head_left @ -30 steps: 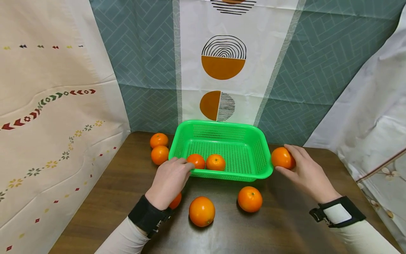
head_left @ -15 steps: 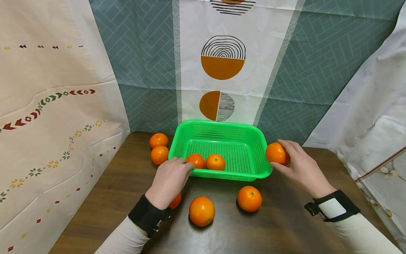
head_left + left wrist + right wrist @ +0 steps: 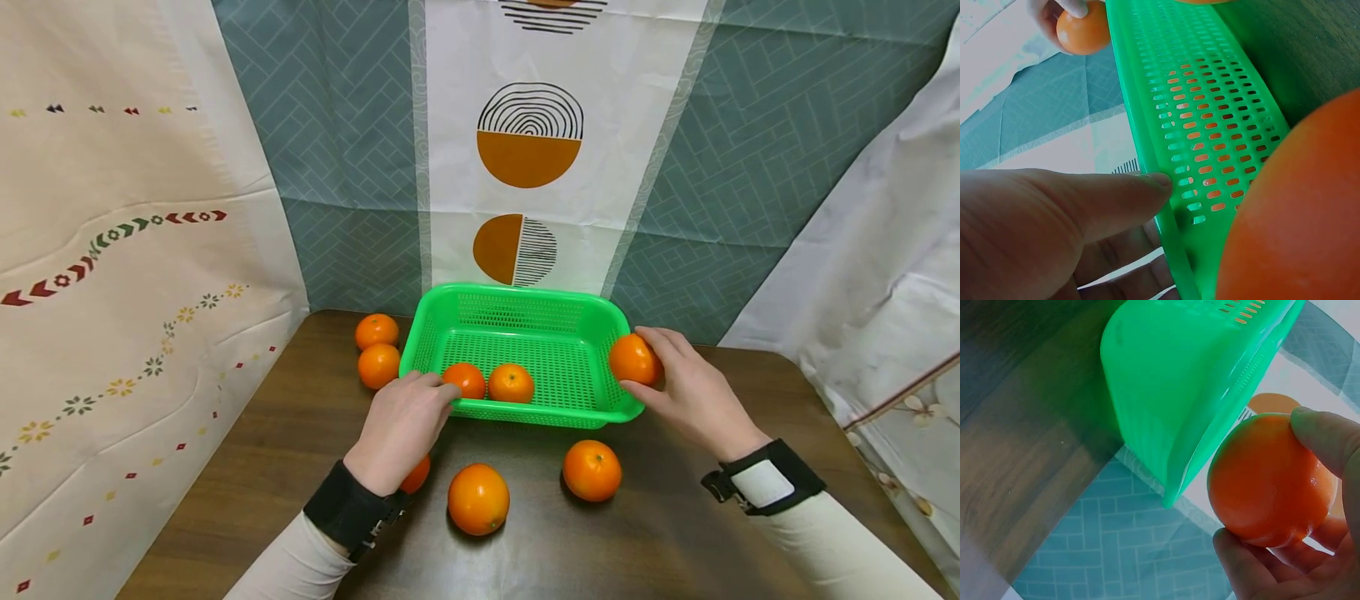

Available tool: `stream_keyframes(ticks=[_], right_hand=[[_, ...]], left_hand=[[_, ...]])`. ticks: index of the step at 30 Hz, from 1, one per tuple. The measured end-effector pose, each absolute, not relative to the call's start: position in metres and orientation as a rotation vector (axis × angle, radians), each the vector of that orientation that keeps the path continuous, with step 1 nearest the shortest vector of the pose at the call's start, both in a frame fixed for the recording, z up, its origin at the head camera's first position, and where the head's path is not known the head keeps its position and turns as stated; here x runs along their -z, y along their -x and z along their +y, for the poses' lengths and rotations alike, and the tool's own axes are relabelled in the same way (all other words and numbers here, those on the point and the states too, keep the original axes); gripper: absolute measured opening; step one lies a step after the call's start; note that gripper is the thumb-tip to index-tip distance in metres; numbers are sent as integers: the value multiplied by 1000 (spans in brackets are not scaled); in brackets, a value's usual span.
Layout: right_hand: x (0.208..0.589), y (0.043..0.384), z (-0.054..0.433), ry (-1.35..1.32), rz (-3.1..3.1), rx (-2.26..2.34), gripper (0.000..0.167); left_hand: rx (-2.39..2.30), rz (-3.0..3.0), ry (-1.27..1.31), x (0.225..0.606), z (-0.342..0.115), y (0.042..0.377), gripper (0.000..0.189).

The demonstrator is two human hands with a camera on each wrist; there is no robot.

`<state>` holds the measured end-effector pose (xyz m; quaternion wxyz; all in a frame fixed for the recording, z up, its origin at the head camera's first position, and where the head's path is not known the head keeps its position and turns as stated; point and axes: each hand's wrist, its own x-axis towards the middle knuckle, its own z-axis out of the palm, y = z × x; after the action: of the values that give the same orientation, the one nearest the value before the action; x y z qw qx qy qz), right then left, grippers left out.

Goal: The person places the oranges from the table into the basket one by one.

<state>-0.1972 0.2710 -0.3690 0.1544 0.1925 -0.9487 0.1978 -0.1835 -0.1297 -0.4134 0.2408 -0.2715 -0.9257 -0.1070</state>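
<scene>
In the head view a green plastic basket (image 3: 558, 367) stands at the back of the table. Two oranges, one left (image 3: 467, 381) and one right (image 3: 512, 383), lie inside along its front wall. My left hand (image 3: 401, 433) grips the basket's front-left rim; the left wrist view has the thumb (image 3: 1116, 200) against the outer wall and the fingers over the edge. My right hand (image 3: 693, 396) holds another orange (image 3: 633, 360) between thumb and fingers, over the basket's right rim. Close up in the right wrist view, that orange (image 3: 1269, 478) is raised beside the rim.
On the brown table (image 3: 270, 467), one orange (image 3: 478, 500) lies front centre and one (image 3: 592, 471) further right. A third orange (image 3: 416, 473) is partly hidden by the left wrist. Two more oranges (image 3: 378, 367) touch at the basket's left. A patterned cloth (image 3: 360, 167) hangs behind.
My right hand has carried its orange leftward and slightly up, from beside the basket to over its right rim. The left hand and the basket have stayed put.
</scene>
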Motion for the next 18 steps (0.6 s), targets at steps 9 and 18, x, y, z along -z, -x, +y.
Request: stream_keyframes(ticks=[9, 18], right_hand=[[371, 206, 252, -589, -2771, -581, 79], [377, 215, 238, -625, -2785, -558, 76]], left_hand=[[289, -2528, 740, 414, -132, 183, 20], [297, -2504, 751, 415, -130, 184, 20]])
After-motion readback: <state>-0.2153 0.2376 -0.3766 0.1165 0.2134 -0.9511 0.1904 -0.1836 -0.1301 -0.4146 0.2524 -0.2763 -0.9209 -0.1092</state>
